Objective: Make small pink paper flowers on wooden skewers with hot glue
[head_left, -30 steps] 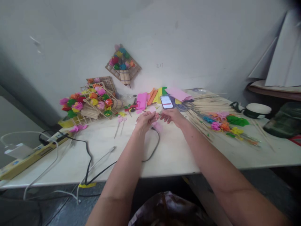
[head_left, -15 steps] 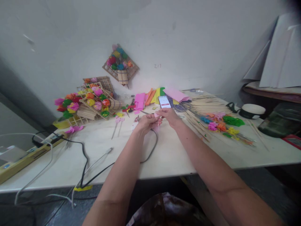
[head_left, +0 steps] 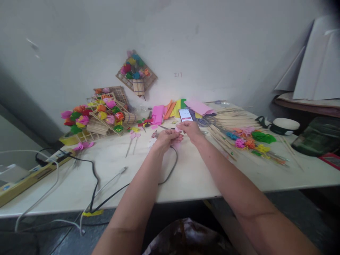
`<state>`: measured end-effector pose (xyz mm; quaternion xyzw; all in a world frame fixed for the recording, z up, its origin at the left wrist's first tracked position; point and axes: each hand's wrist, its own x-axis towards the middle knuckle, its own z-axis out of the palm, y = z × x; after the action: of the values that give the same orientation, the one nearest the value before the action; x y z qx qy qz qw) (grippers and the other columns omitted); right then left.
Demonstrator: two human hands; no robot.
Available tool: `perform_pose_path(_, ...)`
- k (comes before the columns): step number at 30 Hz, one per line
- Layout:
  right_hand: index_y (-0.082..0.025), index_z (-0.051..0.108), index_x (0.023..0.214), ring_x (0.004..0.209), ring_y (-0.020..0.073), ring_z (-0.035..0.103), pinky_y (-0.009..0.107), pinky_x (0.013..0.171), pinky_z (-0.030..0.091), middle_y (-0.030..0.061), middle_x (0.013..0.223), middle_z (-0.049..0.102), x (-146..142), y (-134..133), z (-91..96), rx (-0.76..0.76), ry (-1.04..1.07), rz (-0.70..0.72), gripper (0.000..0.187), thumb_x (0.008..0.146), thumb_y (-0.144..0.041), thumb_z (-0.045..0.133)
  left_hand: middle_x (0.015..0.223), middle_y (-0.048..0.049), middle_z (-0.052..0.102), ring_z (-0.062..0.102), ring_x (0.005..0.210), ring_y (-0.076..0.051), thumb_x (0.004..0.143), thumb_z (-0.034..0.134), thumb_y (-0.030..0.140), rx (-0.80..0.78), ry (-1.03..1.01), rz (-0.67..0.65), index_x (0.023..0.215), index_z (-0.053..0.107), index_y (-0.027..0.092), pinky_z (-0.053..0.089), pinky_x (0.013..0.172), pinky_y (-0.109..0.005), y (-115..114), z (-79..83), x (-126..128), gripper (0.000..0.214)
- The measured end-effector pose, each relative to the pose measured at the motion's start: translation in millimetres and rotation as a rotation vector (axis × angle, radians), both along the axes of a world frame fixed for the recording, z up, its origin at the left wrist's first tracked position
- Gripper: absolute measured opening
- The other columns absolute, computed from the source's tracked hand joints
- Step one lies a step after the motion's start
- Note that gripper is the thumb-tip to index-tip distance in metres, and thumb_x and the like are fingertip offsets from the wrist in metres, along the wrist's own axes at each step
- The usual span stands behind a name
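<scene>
My left hand point(head_left: 168, 137) and my right hand point(head_left: 191, 129) meet above the middle of the table. Between their fingertips is a small piece of pink paper point(head_left: 177, 130), pinched by both and partly covered by the fingers. Below the hands a thin pale strand seems to hang, too faint to make out. Just beyond them lies a phone point(head_left: 185, 115) with a lit screen. To the left are pink paper flowers on thin stems point(head_left: 134, 136). A dark pointed tool, perhaps scissors point(head_left: 165, 127), is partly hidden behind my left hand.
Flower-filled stick baskets point(head_left: 106, 117) crowd the back left; another hangs on the wall point(head_left: 138, 86). Folded coloured paper point(head_left: 158, 114) lies at the back. Bamboo sticks point(head_left: 233, 118) and loose paper flowers point(head_left: 249, 141) spread rightward. A power strip point(head_left: 39, 173) and black cable point(head_left: 170, 173) lie in front.
Both hands stay together at nearly the same spot, with only slight finger movement around the pink paper. Nothing else has visibly moved.
</scene>
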<state>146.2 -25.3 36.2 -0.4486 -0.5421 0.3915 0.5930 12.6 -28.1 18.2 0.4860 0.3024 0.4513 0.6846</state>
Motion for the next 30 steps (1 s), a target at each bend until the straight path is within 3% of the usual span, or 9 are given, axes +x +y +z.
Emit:
perform_pose_path(6,-0.018,0.054,0.051,0.048,0.0096,0.041,0.024,0.046,0.032,-0.0017,0.049,0.05,2.2,1.7,-2.1,0.013,0.023,-0.013,0.032,0.06,-0.047,0.064,0.065,-0.0081,0.067,0.063,0.056,-0.012,0.067,0.07,0.013,0.007,-0.028,0.031,0.07,0.062,0.008,0.051,0.058,-0.022,-0.3,2.6,-1.9,0.01)
perform_pose_path(11,-0.019,0.048,0.048,0.044,0.0087,0.038,0.024,0.044,0.031,-0.0022,0.046,0.049,2.7,4.4,-9.4,0.01,-0.003,-0.047,0.031,0.058,-0.042,0.066,0.066,-0.0077,0.067,0.063,0.056,-0.012,0.068,0.068,0.012,0.033,-0.07,0.067,0.069,0.062,0.008,0.051,0.057,-0.021,2.0,8.0,-10.0,0.007)
perform_pose_path(16,-0.019,0.052,0.055,0.041,0.0087,0.037,0.023,0.042,0.031,-0.0024,0.045,0.049,-2.3,3.8,-16.1,0.001,-0.158,0.006,0.03,0.071,-0.044,0.056,0.066,-0.0064,0.066,0.062,0.054,-0.01,0.068,0.068,0.011,0.099,-0.181,0.263,0.069,0.062,0.008,0.051,0.055,-0.019,8.8,20.2,-35.6,0.006)
perform_pose_path(19,-0.018,0.058,0.065,0.05,0.0109,0.049,0.024,0.05,0.038,0.001,0.059,0.06,-12.7,3.0,-21.9,0.051,-0.38,0.041,0.025,0.076,-0.04,0.052,0.063,-0.0039,0.066,0.061,0.052,-0.008,0.069,0.066,0.01,0.124,-0.286,0.407,0.069,0.062,0.01,0.05,0.055,-0.017,11.2,27.5,-52.2,0.005)
perform_pose_path(22,-0.018,0.065,0.085,0.072,0.0155,0.058,0.026,0.065,0.041,0.0049,0.081,0.067,-29.6,-0.3,-27.6,0.162,-0.737,0.053,0.025,0.077,-0.039,0.055,0.063,-0.0022,0.066,0.061,0.052,-0.007,0.068,0.066,0.01,0.154,-0.373,0.5,0.068,0.062,0.012,0.051,0.056,-0.016,11.0,32.1,-62.9,0.005)
perform_pose_path(26,-0.019,0.062,0.108,0.094,0.0228,0.056,0.032,0.08,0.038,0.0106,0.099,0.065,-54.0,-9.5,-25.1,0.29,-1.221,0.022,0.038,0.079,-0.043,0.052,0.061,-0.0005,0.065,0.06,0.052,-0.006,0.07,0.065,0.01,0.176,-0.438,0.548,0.067,0.061,0.013,0.05,0.056,-0.015,10.3,33.2,-68.8,0.006)
perform_pose_path(30,-0.016,0.06,0.109,0.098,0.0288,0.054,0.039,0.084,0.033,0.0148,0.102,0.064,-73.1,-13.7,-13.6,0.298,-1.502,0.023,0.041,0.073,-0.035,0.057,0.062,-0.0001,0.065,0.059,0.052,-0.006,0.07,0.065,0.011,0.163,-0.464,0.546,0.069,0.061,0.014,0.05,0.058,-0.015,12.6,30.9,-72.1,0.005)
